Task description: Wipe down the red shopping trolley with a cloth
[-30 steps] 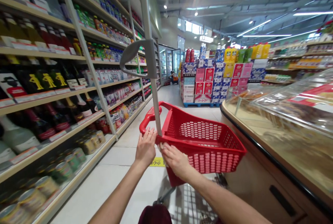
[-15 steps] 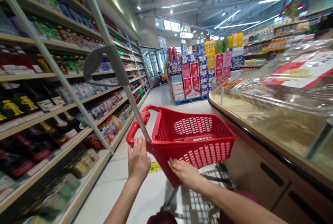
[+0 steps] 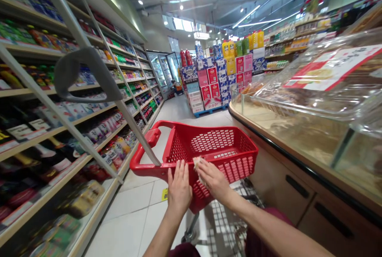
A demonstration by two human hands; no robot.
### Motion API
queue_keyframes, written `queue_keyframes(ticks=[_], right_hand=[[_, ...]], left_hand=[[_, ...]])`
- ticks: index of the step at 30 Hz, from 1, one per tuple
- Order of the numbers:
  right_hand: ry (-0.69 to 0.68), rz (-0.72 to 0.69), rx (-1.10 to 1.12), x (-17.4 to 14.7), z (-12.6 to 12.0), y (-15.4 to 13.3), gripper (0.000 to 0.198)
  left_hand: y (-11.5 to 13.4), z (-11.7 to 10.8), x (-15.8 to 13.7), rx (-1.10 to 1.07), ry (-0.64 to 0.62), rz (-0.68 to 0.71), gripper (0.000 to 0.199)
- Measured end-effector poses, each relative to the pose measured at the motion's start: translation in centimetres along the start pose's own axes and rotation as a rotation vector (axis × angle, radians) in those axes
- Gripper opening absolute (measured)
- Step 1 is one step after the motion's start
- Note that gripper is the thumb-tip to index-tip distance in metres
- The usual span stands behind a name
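Observation:
In front of me stands a red plastic shopping cart (image 3: 179, 167) with slotted basket walls and a curved handle at its left end. My left hand (image 3: 179, 187) lies against the near rim, fingers stretched out and holding nothing. Just to its right, my right hand (image 3: 211, 179) presses a whitish cloth (image 3: 197, 162) onto the cart's near side; most of the cloth is hidden under the fingers. A metal pole with a grey loop handle (image 3: 86, 76) rises over the cart's left end.
Shelves of bottles and cans (image 3: 104, 129) run along the left. A glass-edged counter (image 3: 268, 137) with clear food packs (image 3: 322, 78) borders the right. Stacked cartons (image 3: 209, 86) stand on a blue pallet ahead. A person (image 3: 177, 87) crouches far down the aisle.
My left hand has moved right, from beside the cart's handle to the near rim. My right hand has slid the cloth up toward the rim. The view has shifted slightly right.

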State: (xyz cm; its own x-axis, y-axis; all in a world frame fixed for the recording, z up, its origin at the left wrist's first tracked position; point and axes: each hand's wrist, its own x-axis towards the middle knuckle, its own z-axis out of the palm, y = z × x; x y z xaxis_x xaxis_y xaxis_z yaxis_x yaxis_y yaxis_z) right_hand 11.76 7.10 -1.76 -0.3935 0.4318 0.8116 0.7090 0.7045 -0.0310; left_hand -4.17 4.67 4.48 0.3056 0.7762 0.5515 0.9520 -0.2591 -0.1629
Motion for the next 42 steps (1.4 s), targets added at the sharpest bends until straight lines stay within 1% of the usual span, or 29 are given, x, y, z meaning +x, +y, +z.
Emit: queue_keyframes(ticks=[2, 5, 7, 12, 17, 18, 20, 23, 27, 28, 32, 33, 38, 39, 42], right_hand=[[0.031, 0.011, -0.022, -0.4, -0.5, 0.8, 0.035], [-0.012, 0.002, -0.03, -1.9, -0.7, 1.6, 0.033], [-0.033, 0.031, -0.027, -2.4, -0.9, 1.9, 0.033], [0.056, 0.129, -0.064, -2.4, -1.9, 3.6, 0.036], [-0.076, 0.148, -0.066, -4.8, -2.5, 4.9, 0.038], [-0.082, 0.161, -0.059, -4.9, -2.8, 5.1, 0.04], [-0.043, 0.189, -0.054, -4.7, -3.6, 5.5, 0.042], [0.03, 0.218, -0.091, -4.8, -4.4, 6.3, 0.039], [-0.053, 0.255, -0.104, -7.0, -4.5, 7.0, 0.038], [-0.056, 0.271, -0.094, -7.3, -4.7, 7.2, 0.039], [0.016, 0.312, -0.072, -7.0, -5.2, 8.0, 0.042], [0.015, 0.318, -0.076, -6.9, -5.2, 8.2, 0.041], [-0.126, 0.372, -0.086, -8.6, -4.7, 8.9, 0.038], [-0.118, 0.373, -0.08, -8.7, -4.9, 9.1, 0.039], [-0.006, 0.374, -0.078, -8.2, -5.8, 9.7, 0.044]], left_hand=[[0.5, 0.2, 0.2, -0.001, -0.025, 0.007, 0.059], [1.1, 0.4, 0.5, 0.002, -0.05, 0.022, 0.058], [1.6, 0.6, 0.7, 0.003, -0.064, 0.042, 0.059], [3.0, 1.3, 1.1, 0.014, -0.107, 0.091, 0.058], [4.2, 1.9, 1.4, 0.015, -0.143, 0.123, 0.058], [4.4, 2.0, 1.5, 0.015, -0.149, 0.129, 0.059], [4.8, 2.0, 1.6, 0.011, -0.158, 0.146, 0.058], [5.4, 2.2, 1.9, 0.012, -0.166, 0.163, 0.058], [5.9, 2.3, 2.1, -0.005, -0.17, 0.151, 0.059], [6.0, 2.3, 2.2, -0.013, -0.171, 0.146, 0.059], [6.3, 2.5, 2.2, -0.024, -0.173, 0.147, 0.06], [6.4, 2.6, 2.2, -0.02, -0.171, 0.151, 0.061], [6.6, 3.5, 2.1, 0.006, -0.134, 0.2, 0.062], [6.6, 3.6, 2.0, 0.006, -0.122, 0.21, 0.062], [7.0, 3.7, 2.1, -0.003, -0.105, 0.226, 0.06]])
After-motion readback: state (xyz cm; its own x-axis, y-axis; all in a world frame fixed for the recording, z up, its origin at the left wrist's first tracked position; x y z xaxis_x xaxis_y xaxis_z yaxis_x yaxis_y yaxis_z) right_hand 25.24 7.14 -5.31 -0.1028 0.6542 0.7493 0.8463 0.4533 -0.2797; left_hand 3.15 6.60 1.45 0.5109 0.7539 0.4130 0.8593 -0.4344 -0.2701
